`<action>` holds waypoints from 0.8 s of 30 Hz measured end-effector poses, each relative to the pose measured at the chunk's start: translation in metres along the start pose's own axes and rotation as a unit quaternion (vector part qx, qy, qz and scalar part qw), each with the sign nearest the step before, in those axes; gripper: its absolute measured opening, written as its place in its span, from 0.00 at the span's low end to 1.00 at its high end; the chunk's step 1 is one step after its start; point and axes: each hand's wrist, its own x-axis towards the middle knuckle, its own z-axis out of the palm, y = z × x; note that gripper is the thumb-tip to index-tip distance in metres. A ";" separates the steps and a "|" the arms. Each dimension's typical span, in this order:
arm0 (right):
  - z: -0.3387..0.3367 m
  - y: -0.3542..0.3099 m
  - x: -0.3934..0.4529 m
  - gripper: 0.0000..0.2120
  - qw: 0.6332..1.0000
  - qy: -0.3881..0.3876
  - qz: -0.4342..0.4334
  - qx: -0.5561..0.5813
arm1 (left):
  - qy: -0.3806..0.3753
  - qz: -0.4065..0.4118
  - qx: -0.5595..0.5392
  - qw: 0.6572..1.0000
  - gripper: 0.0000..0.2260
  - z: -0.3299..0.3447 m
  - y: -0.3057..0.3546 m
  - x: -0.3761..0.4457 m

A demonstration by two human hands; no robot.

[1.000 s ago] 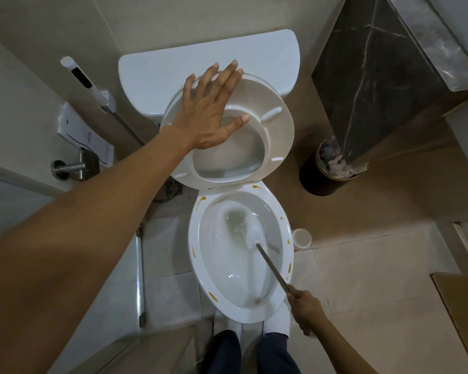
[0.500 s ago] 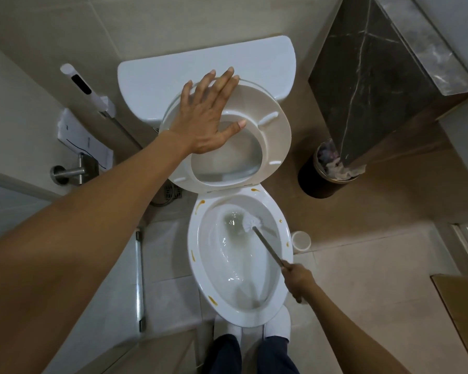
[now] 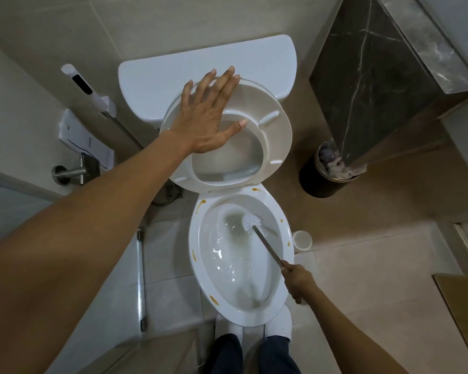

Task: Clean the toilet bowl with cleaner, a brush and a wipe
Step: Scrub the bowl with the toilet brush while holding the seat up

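Note:
The white toilet bowl (image 3: 197, 268) stands below me, its rim marked with several orange-yellow streaks. My left hand (image 3: 210, 117) lies flat with spread fingers against the raised seat (image 3: 277, 130), pressing it back toward the tank (image 3: 254, 60). My right hand (image 3: 297, 283) grips the metal handle of the toilet brush (image 3: 250, 222). The white brush head sits inside the bowl near the water at the far right side. No cleaner bottle or wipe is in view.
A white brush holder cup (image 3: 302, 240) stands on the floor right of the bowl. A dark bin (image 3: 312, 182) with crumpled paper is behind it, under a dark marble counter (image 3: 376, 76). A bidet sprayer (image 3: 84, 87) and a floor drain (image 3: 173, 193) are left. My white shoes (image 3: 280, 323) touch the bowl's base.
My right hand has moved up along the bowl's right side, and the brush head has swept from the bowl's middle toward its far right wall. My left hand stays on the seat.

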 end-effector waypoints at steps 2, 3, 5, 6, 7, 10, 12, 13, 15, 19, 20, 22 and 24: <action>0.003 0.010 -0.009 0.19 1.000 -0.015 0.005 0.007 | 0.001 -0.001 -0.002 1.000 0.37 0.001 0.000 0.000; 0.002 0.014 -0.015 0.19 1.000 -0.024 0.011 0.013 | 0.001 -0.001 -0.002 1.000 0.37 0.001 0.000 0.000; -0.003 0.020 -0.024 0.18 0.999 -0.034 0.017 0.025 | 0.001 -0.001 0.000 1.000 0.37 0.001 0.000 0.000; -0.005 0.021 -0.025 0.18 0.999 -0.035 0.015 0.029 | 0.000 -0.002 0.000 1.000 0.38 0.001 0.000 0.000; -0.008 0.023 -0.026 0.18 0.999 -0.035 0.012 0.028 | -0.001 -0.002 -0.001 1.000 0.38 0.001 0.000 0.000; -0.010 0.027 -0.029 0.19 0.999 -0.029 0.009 0.032 | -0.007 -0.005 -0.002 1.000 0.37 0.002 0.001 0.000; -0.009 0.032 -0.034 0.18 0.999 -0.031 0.010 0.032 | -0.009 -0.006 0.000 1.000 0.38 0.001 0.001 0.000; -0.008 0.034 -0.037 0.18 0.999 -0.031 0.009 0.028 | -0.011 -0.006 -0.001 1.000 0.38 0.001 0.001 0.000; -0.007 0.036 -0.044 0.21 0.999 -0.033 0.007 0.013 | -0.015 -0.011 -0.003 1.000 0.38 -0.001 0.002 -0.001; -0.009 0.041 -0.054 0.30 0.997 -0.020 0.004 -0.079 | -0.023 -0.020 -0.020 0.999 0.35 -0.005 0.011 0.003; -0.010 0.041 -0.056 0.30 0.994 -0.018 0.003 -0.105 | -0.023 -0.015 -0.020 0.999 0.34 -0.006 0.015 0.006; -0.013 0.041 -0.060 0.30 0.991 -0.010 -0.002 -0.136 | -0.029 0.003 0.003 1.000 0.33 -0.007 0.024 0.016; -0.016 0.040 -0.064 0.27 0.986 0.006 -0.017 -0.167 | -0.032 0.015 0.039 0.999 0.32 -0.005 0.032 0.026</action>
